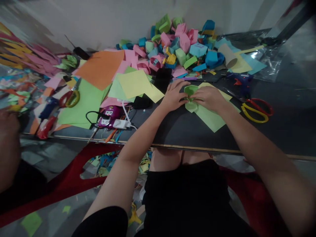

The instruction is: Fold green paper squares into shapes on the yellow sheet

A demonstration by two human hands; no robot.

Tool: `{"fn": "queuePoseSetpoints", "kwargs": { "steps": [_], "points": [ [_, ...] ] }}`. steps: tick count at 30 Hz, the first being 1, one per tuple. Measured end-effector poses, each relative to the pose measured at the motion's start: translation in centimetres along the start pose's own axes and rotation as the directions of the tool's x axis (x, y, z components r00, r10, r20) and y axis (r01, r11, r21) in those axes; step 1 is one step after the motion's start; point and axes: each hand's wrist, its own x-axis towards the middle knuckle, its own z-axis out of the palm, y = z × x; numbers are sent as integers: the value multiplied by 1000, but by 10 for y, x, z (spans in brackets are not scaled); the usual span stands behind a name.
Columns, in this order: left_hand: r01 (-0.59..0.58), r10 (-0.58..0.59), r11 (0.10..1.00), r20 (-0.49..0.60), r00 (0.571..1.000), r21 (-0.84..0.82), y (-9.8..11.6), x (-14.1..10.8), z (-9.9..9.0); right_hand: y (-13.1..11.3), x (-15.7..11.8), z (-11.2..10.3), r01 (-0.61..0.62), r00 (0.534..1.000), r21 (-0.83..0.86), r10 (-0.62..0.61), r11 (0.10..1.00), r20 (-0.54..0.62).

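A small folded green paper piece [191, 97] stands between my two hands over the dark table. My left hand [174, 95] has its fingers closed on the left side of the piece. On the other side, my right hand [208, 97] pinches it with thumb and fingertips. Beneath my right hand and forearm lies a flat light green sheet [212, 120], and a pale yellow sheet [223, 94] shows behind that hand.
Folded paper pieces [182, 46] are heaped at the back. Scissors [256, 110] and a blue glue gun [240, 82] lie right. Left are coloured sheets [79, 105], a purple power strip [110, 115], more scissors [70, 98] and another person's arm [8, 148].
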Motion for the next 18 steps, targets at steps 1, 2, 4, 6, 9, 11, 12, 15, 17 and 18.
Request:
{"fn": "queuePoseSetpoints", "kwargs": {
  "steps": [1, 2, 4, 6, 9, 11, 12, 15, 17, 18],
  "points": [
    [-11, 11, 1000, -4, 1000, 14, 2, -1, -1, -3, -1, -1, 13, 1000, -37, -13, 999, -1],
    [-24, 24, 999, -6, 1000, 28, 5, -1, -2, -6, -1, -2, 24, 1000, -75, -24, 997, 2],
    [-50, 50, 997, -5, 999, 52, 11, -4, -3, -13, -4, -4, 35, 999, -155, -33, 987, 13],
    [-67, 68, 995, -11, 998, 78, 16, -8, -3, -20, -6, -6, 25, 1000, -230, -21, 973, 21],
    [-71, 74, 990, -19, 997, 121, 24, -13, -1, -28, -9, -6, -18, 999, -309, 29, 951, 32],
    [-78, 79, 987, 1, 997, 142, 28, -14, 0, -33, -10, -6, -56, 996, -339, 77, 939, 49],
    [-84, 82, 985, 16, 996, 148, 31, -14, -1, -35, -11, -6, -77, 993, -347, 103, 935, 58],
    [-73, 65, 985, 56, 996, 157, 44, -12, -5, -43, -14, -5, -154, 980, -340, 187, 927, 64],
    [-18, 3, 984, 86, 996, 175, 55, -11, -10, -49, -17, -3, -197, 972, -329, 227, 923, 54],
    [14, -37, 981, 115, 993, 191, 61, -11, -13, -52, -19, -3, -211, 969, -330, 241, 920, 50]
  ]
}}
